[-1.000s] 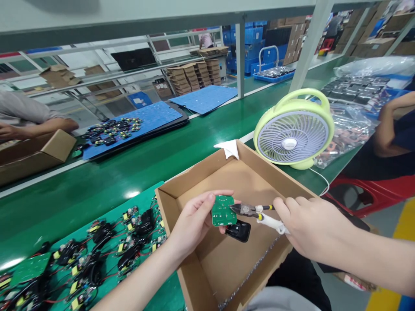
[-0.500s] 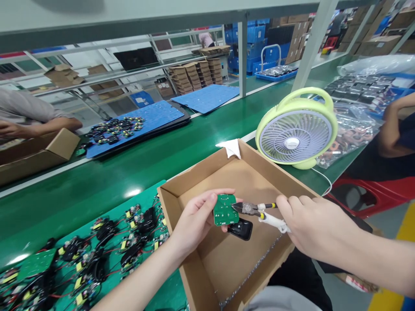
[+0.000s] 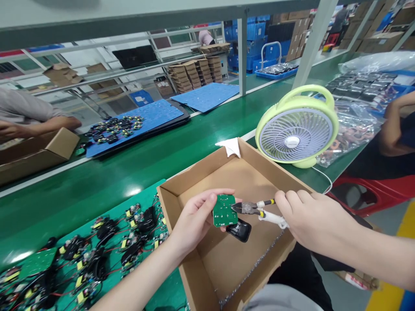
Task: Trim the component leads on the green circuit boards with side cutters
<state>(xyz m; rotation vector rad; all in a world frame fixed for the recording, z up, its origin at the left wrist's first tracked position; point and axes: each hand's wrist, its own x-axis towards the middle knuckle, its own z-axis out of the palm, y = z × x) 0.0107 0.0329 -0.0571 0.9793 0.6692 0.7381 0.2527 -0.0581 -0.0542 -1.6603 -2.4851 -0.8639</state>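
Note:
Over a shallow cardboard box, my left hand grips a green circuit board by its edge, solder side facing up. A black plastic part shows below the board's lower right corner; how it is attached is hidden. Wrapped round the handles of a pair of cutting pliers is my right hand. The pliers' jaw tips touch or nearly touch the board's right side. Dark bits of clippings lie along the box's near inner edge.
Several board assemblies with black parts and red wires cover a green mat on the left. A yellow-green fan stands behind the box on the right. Across the bench are blue sheets with more assemblies. Co-workers' arms show at both sides.
The pliers' handles have spread slightly apart, with the tips still at the board's right side. The board and the black part have shifted very slightly left.

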